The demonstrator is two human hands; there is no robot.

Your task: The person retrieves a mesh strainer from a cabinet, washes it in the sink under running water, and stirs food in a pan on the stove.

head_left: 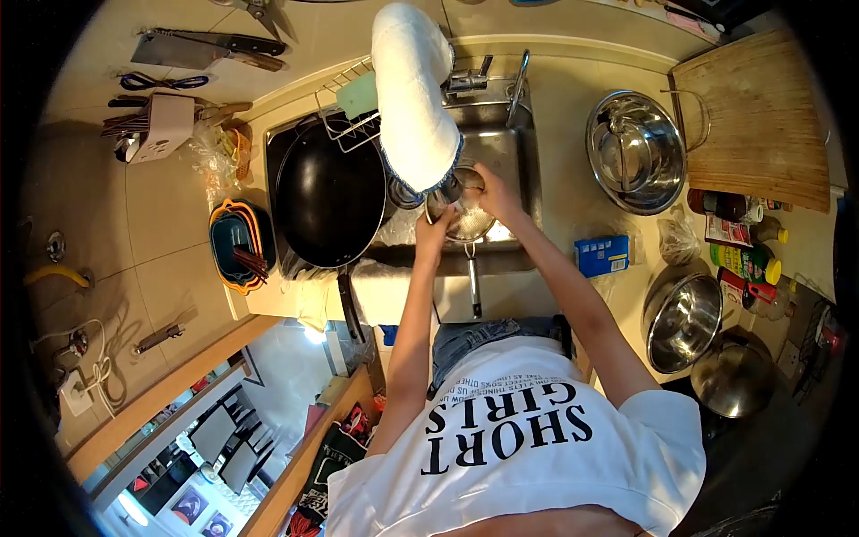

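A small round metal pan [469, 225] with a long metal handle is held over the sink [526, 161], whitish and wet-looking inside. My left hand [434, 234] grips its left rim with the fingers bent. On the right rim, my right hand [494, 195] has its fingers curled at the edge and partly inside. The handle points toward my body. A large white cloth-like object [412, 98] hangs close to the camera and covers the pan's far edge and part of the sink. Left of the hands, a big black wok [329, 192] rests across the sink.
A wire rack [351, 134] and the faucet [470, 82] stand at the back. Stacked basins [240, 234] are at left, beyond the wok. To the right are metal bowls [637, 152], a blue packet [601, 256], a cutting board [752, 116] and several bottles. A cleaver [179, 49] lies far left.
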